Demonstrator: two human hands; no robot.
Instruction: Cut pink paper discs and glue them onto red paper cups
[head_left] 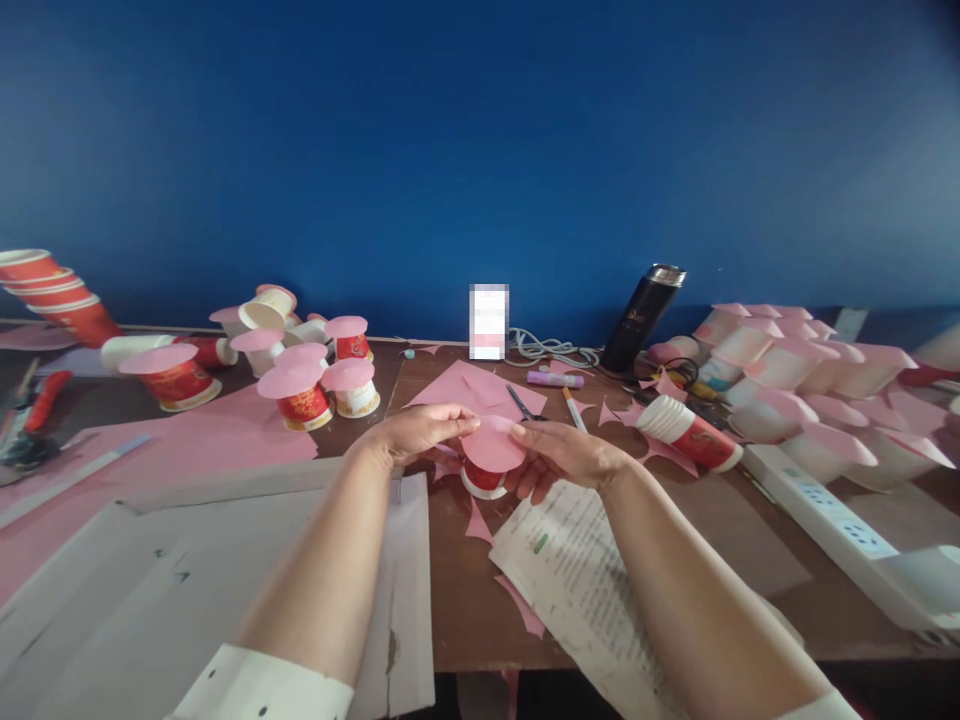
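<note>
A round pink paper disc (493, 447) lies over the upturned end of a red paper cup (481, 480) at the middle of the table. My left hand (424, 432) pinches the disc's left edge between thumb and fingers. On the other side, my right hand (570, 455) has its thumb on the disc's right edge, its fingers curled below beside the cup. Whether those fingers touch the cup I cannot tell. Just behind the disc lie scissors (519, 402) and a sheet of pink paper (450, 385).
Disc-topped cups (304, 400) stand at left, many pink-topped white cups (817, 420) at right. A black flask (641, 320), stacked red cups (694, 435), a power strip (817, 500), printed paper (585, 560) and grey cardboard (225, 560) lie around. A blue wall (480, 150) rises behind.
</note>
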